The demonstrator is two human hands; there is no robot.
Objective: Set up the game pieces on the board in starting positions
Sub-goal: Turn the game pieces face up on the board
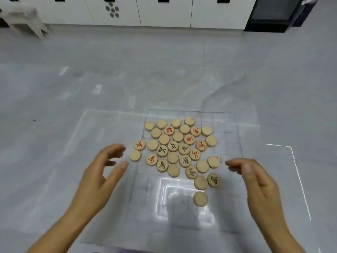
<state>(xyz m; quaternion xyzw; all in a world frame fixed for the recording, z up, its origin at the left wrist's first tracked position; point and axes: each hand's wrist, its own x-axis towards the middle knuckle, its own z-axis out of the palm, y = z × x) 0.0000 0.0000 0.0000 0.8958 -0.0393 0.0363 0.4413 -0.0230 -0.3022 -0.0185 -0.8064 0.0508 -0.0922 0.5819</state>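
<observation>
Your left hand (102,172) and right hand (255,181) both hover with fingers loosely spread, holding nothing and touching nothing. The game pieces (177,148) lie in a loose single-layer cluster between and just ahead of your fingertips, on the clear gridded board (164,198). One plain disc (135,155) sits just beside your left fingertips, another (213,161) is near your right, and a stray disc (200,198) lies apart between your wrists. They look like small wooden discs, so expect them to be light, stiff and unlikely to break. Take each by its rim between thumb and forefinger. Many lie blank side up, so you will probably have to turn them to read them. The board looks thin and glossy, so the discs may skate on it and the sheet may shift if you drag them.
</observation>
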